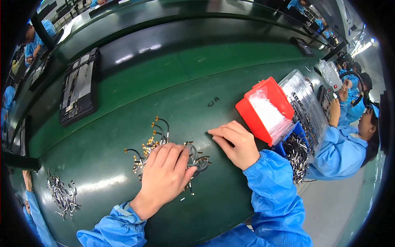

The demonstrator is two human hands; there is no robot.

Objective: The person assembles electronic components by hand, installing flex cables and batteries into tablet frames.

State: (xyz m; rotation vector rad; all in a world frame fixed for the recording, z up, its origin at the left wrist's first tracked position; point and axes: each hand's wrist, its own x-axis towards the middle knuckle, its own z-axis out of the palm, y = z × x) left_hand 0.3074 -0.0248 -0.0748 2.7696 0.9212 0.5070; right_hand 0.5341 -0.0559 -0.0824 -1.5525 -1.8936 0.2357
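Left hand flat on loose cables, holding nothing; right hand empty at three o'clock; sorting barely begun.

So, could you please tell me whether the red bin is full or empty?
Partly filled: the red bin holds clear plastic bags up near its rim.

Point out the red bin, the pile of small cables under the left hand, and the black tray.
red bin [255, 113]: head view, its red side wall.
pile of small cables [158, 131]: head view, strands beyond the fingers.
black tray [80, 88]: head view, its middle.
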